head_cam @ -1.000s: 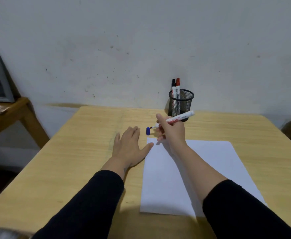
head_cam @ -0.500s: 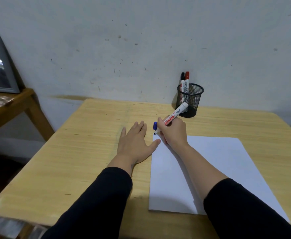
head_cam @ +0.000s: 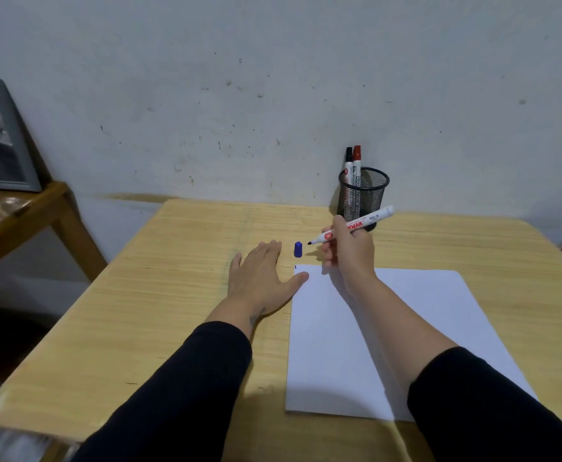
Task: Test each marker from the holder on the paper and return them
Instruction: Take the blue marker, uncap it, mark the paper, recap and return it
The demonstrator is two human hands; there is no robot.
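While the right hand [head_cam: 347, 248] pinches the uncapped marker [head_cam: 356, 225] with its tip lifted just beyond the far left corner of the paper [head_cam: 406, 328], one small blue stroke [head_cam: 295, 267] sits at that corner, so the first test looks done, I'd say. Its blue cap [head_cam: 298, 249] stands on the counter [head_cam: 173, 295] just beyond that corner, between both hands; the left hand [head_cam: 259, 278] lies flat, fingers spread, thumb touching the sheet's edge. Recapping and returning remain, and two markers [head_cam: 352, 168] wait in the mesh holder [head_cam: 363, 195], right behind the right hand

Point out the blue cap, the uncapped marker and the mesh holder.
blue cap [head_cam: 298, 249]: head view, middle of its side.
uncapped marker [head_cam: 372, 217]: head view, white barrel above the right hand [head_cam: 349, 251].
mesh holder [head_cam: 371, 195]: head view, front wall.
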